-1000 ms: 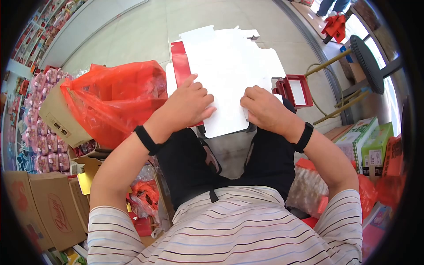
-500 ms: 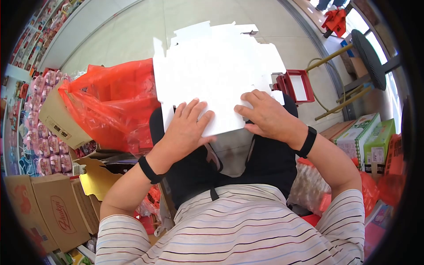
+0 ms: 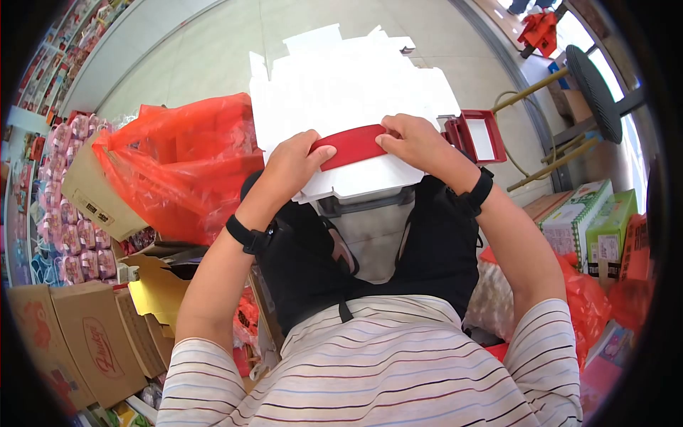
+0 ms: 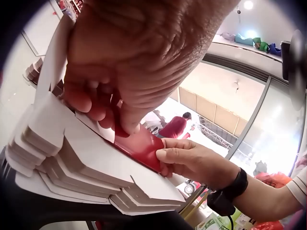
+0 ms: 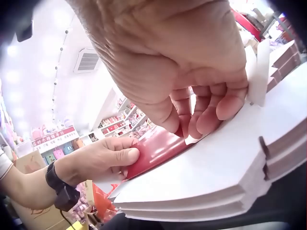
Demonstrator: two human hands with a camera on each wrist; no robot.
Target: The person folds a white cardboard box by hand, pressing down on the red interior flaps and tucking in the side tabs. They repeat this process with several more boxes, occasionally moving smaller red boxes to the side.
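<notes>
A stack of white die-cut card sheets [image 3: 341, 85] lies across the person's knees, its layered edges [image 4: 72, 167] plain in the left wrist view. Along the near side, a glossy red flap [image 3: 348, 147] of the top sheet stands folded up, red face toward the body. My left hand [image 3: 292, 165] pinches the flap's left end between thumb and fingers. At its other end, my right hand [image 3: 418, 142] has the same pinch, thumb on the red face. Both wrist views show the fingers curled behind the flap, close over the white card.
A large red plastic bag [image 3: 192, 156] bulges left of the stack, against a cardboard box [image 3: 99, 188]. To the right are a small dark-red open box [image 3: 484, 141] and a stool [image 3: 594, 99]. More cartons [image 3: 92, 341] stand at lower left, and green boxes [image 3: 610, 235] at right.
A red-sided piece at the stack's left is turned white side up. The hands went from lying spread on the white card to pinching the near flap, which now stands up showing red.
</notes>
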